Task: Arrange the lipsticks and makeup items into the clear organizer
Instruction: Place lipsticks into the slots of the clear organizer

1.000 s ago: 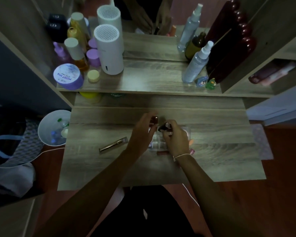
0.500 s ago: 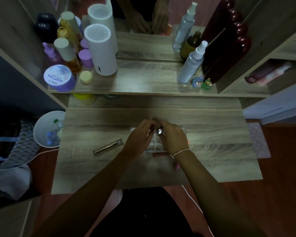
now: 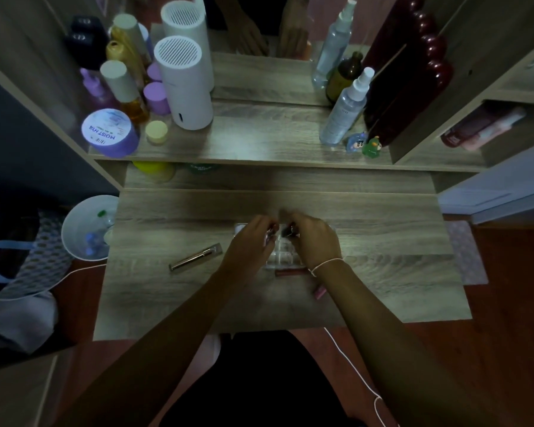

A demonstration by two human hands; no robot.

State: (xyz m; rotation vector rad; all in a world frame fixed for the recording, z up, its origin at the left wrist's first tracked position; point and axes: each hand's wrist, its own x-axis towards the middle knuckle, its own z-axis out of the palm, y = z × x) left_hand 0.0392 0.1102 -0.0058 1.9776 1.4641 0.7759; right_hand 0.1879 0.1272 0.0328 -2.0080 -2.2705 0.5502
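A clear organizer [image 3: 282,257] with small compartments sits mid-table, mostly covered by both hands. My left hand [image 3: 250,241] hovers over its left side, fingers closed on a small lipstick [image 3: 271,234]. My right hand [image 3: 316,241] is over its right side, gripping a dark lipstick [image 3: 289,231] above the compartments. A reddish-brown lip tube [image 3: 290,272] lies along the organizer's near edge. A pink tube [image 3: 319,291] peeks out beside my right forearm. A long silver makeup stick [image 3: 195,257] lies to the left on the table.
The raised shelf behind holds a purple jar [image 3: 110,132], a white cylinder [image 3: 184,87], bottles and a spray bottle [image 3: 346,109]. A white bin [image 3: 85,228] stands left of the table. A white cord [image 3: 352,365] hangs from my right wrist.
Both hands came together over the organizer, then parted slightly. The left hand's lipstick has dropped lower toward the compartments. The view shifted a little.
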